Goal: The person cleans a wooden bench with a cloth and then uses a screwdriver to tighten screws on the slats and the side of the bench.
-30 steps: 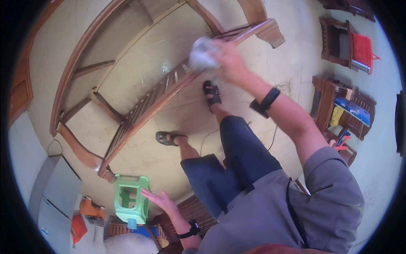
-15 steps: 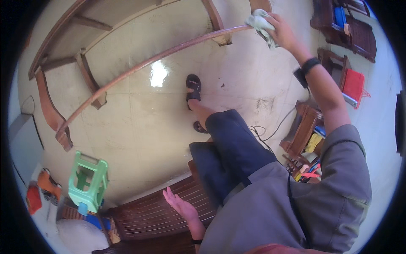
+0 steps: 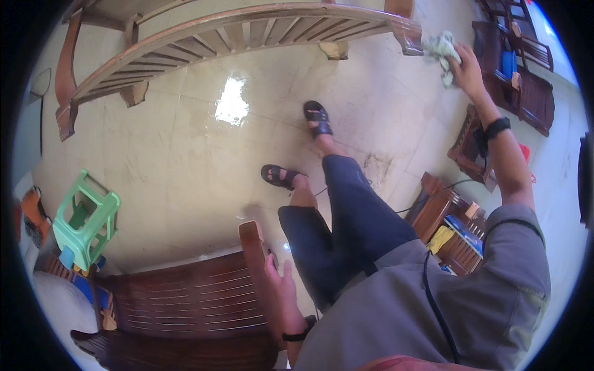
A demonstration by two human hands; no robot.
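Observation:
My right hand (image 3: 467, 71) is closed on a crumpled pale green-white cloth (image 3: 443, 52), just right of the end of a wooden slatted frame (image 3: 235, 38). That frame spans the top of the view, with a curved leg (image 3: 69, 55) at its left end and a short carved foot at its right. Lower down, my left hand (image 3: 281, 284) has its fingers apart beside the arm (image 3: 250, 238) of a dark wooden slatted bench (image 3: 173, 297); whether it touches the bench is unclear.
A green plastic stool (image 3: 93, 210) stands at the left. Dark wooden chairs (image 3: 529, 99) are along the right, one holding blue and yellow items (image 3: 440, 238). A cord (image 3: 464, 180) crosses the tiled floor (image 3: 167, 161) near my sandalled feet.
The cloth in my right hand has moved rightward, off the frame's rail. The frame appears higher in the view, and more of the bench beside my left hand now shows.

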